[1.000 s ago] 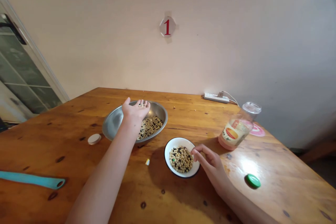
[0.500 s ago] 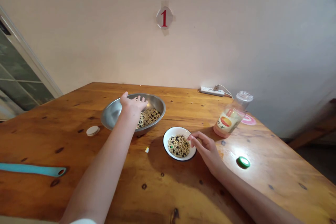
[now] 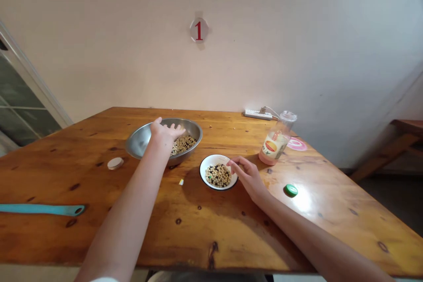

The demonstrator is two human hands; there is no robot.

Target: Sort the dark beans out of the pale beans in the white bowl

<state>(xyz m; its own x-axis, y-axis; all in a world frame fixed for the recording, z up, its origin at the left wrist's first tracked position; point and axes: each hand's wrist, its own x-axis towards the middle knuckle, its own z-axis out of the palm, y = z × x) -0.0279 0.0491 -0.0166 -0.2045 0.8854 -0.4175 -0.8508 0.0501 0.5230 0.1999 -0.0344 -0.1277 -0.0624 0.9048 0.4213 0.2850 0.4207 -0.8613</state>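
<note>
My left hand is over the steel bowl, fingers spread and apart, with no object visible in its grasp. Black and pale yellow beans lie in that bowl, partly hidden by the hand and forearm. Closer to me stands a small white bowl with a dark rim, holding a similar mix and a small green piece. At its right edge, my right hand has thumb and forefinger pinched together, their tips just inside the rim. Whatever may be between those fingertips is too small to make out.
A clear bottle with pink at its base stands right of the white bowl, near a green cap. At left lie a white lid and a turquoise handle. A power strip sits by the wall.
The view has shifted, showing the table's front edge and placing the objects slightly further left. Both hands keep nearly the same places at the bowls; the left fingers look a little more spread.
</note>
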